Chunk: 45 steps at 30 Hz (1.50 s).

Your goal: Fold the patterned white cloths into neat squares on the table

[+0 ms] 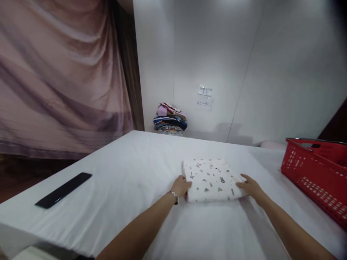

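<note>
A folded white cloth (208,180) with small grey and tan prints lies between my hands on the white-covered table (121,173). My left hand (181,186), with a bracelet at the wrist, grips the cloth's left edge, its thumb on top and the fingers partly hidden beneath. At the right edge, my right hand (249,185) pinches the near right corner between thumb and fingers. That corner is drawn out a little to the right. The cloth looks flat, several layers thick at its left side.
A red plastic basket (314,177) stands at the right of the table. A flat black object (64,190) lies on the left part. Behind the far edge is a stack of folded fabrics (170,120) by the wall, where paper notes (204,104) hang. A pinkish curtain (62,72) hangs at left.
</note>
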Motion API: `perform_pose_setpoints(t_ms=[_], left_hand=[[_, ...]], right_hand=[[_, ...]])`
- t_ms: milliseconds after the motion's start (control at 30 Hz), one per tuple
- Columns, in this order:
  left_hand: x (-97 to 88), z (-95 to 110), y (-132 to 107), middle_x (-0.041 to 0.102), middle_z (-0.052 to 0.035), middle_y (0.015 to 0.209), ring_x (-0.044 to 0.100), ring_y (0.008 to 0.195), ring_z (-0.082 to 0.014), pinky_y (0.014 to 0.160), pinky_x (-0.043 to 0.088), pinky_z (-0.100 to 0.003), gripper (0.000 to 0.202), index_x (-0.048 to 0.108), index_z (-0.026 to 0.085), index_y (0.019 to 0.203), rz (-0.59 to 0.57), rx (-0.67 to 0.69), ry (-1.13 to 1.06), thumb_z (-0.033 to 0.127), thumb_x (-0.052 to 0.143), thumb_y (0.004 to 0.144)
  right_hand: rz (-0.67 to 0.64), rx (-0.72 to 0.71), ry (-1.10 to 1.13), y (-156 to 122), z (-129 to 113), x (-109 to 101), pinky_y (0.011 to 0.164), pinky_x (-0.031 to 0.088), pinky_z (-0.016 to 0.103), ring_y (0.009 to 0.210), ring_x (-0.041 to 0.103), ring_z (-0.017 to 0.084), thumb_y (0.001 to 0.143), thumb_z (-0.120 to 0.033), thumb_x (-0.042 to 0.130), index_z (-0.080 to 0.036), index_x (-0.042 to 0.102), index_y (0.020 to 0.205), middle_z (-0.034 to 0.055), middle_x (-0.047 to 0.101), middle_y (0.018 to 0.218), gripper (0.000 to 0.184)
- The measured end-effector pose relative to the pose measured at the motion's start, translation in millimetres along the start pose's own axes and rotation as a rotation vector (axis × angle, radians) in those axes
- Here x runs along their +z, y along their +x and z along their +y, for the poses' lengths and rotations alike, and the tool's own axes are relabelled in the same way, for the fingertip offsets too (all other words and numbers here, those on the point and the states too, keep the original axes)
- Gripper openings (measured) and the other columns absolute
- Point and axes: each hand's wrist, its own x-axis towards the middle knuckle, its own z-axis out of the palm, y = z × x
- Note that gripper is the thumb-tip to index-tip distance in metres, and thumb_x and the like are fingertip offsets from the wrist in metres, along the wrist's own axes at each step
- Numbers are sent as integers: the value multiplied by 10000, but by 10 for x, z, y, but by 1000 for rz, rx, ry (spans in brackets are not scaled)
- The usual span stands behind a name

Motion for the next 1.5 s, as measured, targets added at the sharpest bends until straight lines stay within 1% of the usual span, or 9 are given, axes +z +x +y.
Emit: perform_pose_setpoints(t_ms=[167, 333, 500, 633, 833, 1000, 1233, 1367, 1500], left_hand=[[211, -28, -358, 665, -47, 784, 616, 542, -138, 451, 456, -210, 383, 569, 154, 973, -371, 113, -146, 377, 624, 666], [-184, -34, -197, 650, -31, 670, 614, 590, -147, 569, 470, -246, 214, 634, 148, 797, -19, 200, 106, 317, 510, 755], [-371, 100, 145, 560, -44, 1165, 533, 1023, -162, 893, 413, -286, 325, 536, 193, 1108, 163, 339, 125, 251, 424, 809], [-244, 139, 313, 457, -3, 1302, 371, 1212, -145, 1028, 301, -299, 468, 486, 221, 1203, 113, 687, 357, 84, 393, 765], [-108, -66, 441, 433, 23, 1327, 369, 1218, -124, 1035, 296, -278, 571, 483, 240, 1225, 75, 735, 428, 18, 375, 710], [-184, 21, 508, 492, 69, 1273, 419, 1183, -114, 1025, 283, -228, 517, 560, 256, 1146, 49, 550, 266, 73, 353, 710], [-266, 387, 592, 672, -56, 869, 591, 850, -213, 739, 423, -299, 350, 643, 195, 770, 46, 422, 360, 394, 356, 799], [-211, 446, 720, 634, -93, 1004, 581, 891, -232, 704, 420, -299, 339, 578, 177, 968, 86, 289, 439, 399, 429, 759], [-161, 447, 917, 568, -130, 1156, 553, 1000, -250, 755, 425, -303, 443, 516, 140, 1130, -22, 224, 446, 350, 463, 744]], right_hand=[[177, -16, -123, 278, 143, -309, 775, 456, 388, 880, 583, 273, 634, -385, 551, -37, 440, 1247, 168, 592, 1032, 713], [193, -366, -291, -173, 0, -112, 954, 358, 401, 1141, 440, 256, 737, -377, 440, -120, 503, 1183, 133, 504, 1221, 519], [-211, -540, -285, -1060, -314, 387, 1003, 324, 416, 1251, 330, 233, 827, -446, 400, -235, 413, 1289, 53, 388, 1359, 508], [-371, -820, -457, -1379, -344, 640, 1052, 191, 500, 1297, 238, 252, 839, -423, 421, -263, 247, 1378, 49, 313, 1402, 588], [-320, -950, -604, -1408, -265, 701, 1053, 157, 529, 1312, 189, 254, 848, -365, 426, -234, 122, 1406, 68, 246, 1427, 650], [-381, -939, -642, -1519, -386, 694, 1062, 142, 514, 1325, 133, 253, 841, -382, 429, -185, 127, 1407, 86, 182, 1442, 671], [-478, -833, -590, -1568, -564, 614, 1077, 112, 455, 1326, 142, 224, 825, -463, 438, -193, 189, 1395, 80, 186, 1445, 678], [-193, -663, -471, -1156, -361, 315, 1061, 179, 443, 1314, 192, 218, 839, -413, 418, -212, 315, 1351, 70, 253, 1428, 559], [132, -144, -339, -498, -88, -135, 1045, 235, 345, 1255, 321, 201, 834, -346, 426, -157, 462, 1252, 85, 397, 1351, 461]])
